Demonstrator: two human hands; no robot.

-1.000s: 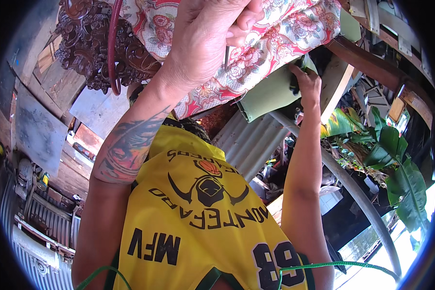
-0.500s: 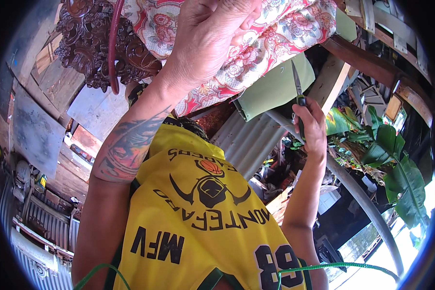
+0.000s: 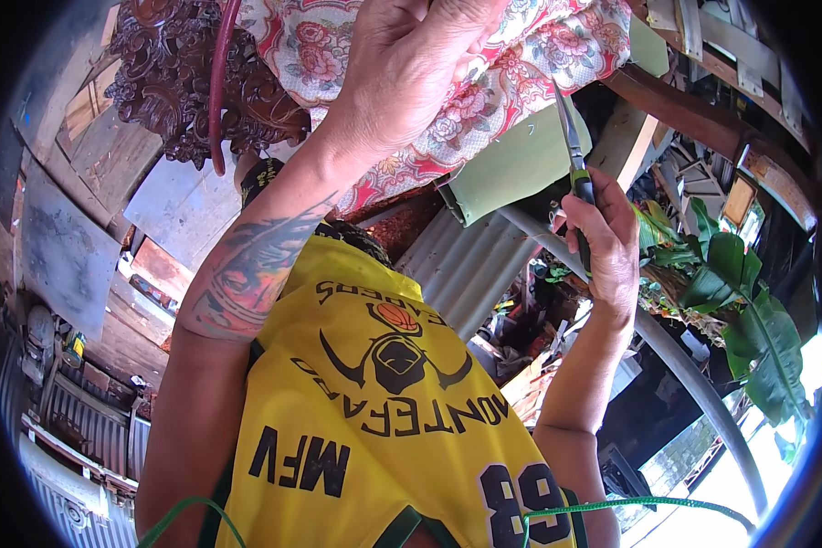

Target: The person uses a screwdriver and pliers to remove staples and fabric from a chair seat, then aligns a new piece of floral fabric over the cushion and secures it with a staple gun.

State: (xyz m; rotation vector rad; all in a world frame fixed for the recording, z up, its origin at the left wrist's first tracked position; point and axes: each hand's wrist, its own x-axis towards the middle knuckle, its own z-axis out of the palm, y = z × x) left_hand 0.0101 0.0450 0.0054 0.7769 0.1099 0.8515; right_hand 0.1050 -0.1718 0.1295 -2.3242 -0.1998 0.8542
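My left hand (image 3: 402,78) is over the floral red-and-cream fabric (image 3: 461,119) at the top of the view. Its fingers are curled and partly cut off by the upper edge, so what they hold does not show. To the right, my right hand (image 3: 605,228) grips a pair of scissors (image 3: 571,132) with black and green handles. The slim metal blades look closed and point up, the tips near the fabric's hanging edge. Below that edge is a pale green panel (image 3: 511,169).
Dark carved wood (image 3: 192,82) and a dark red hose-like strip (image 3: 219,100) lie left of the fabric. A brown wooden beam (image 3: 680,105), a grey pipe (image 3: 703,393) and banana leaves (image 3: 763,347) stand at the right. Corrugated metal (image 3: 466,265) lies beneath.
My right hand has shifted slightly right and looks larger, with the scissors' tips now higher, by the fabric's edge. My left hand has moved slightly right over the fabric.
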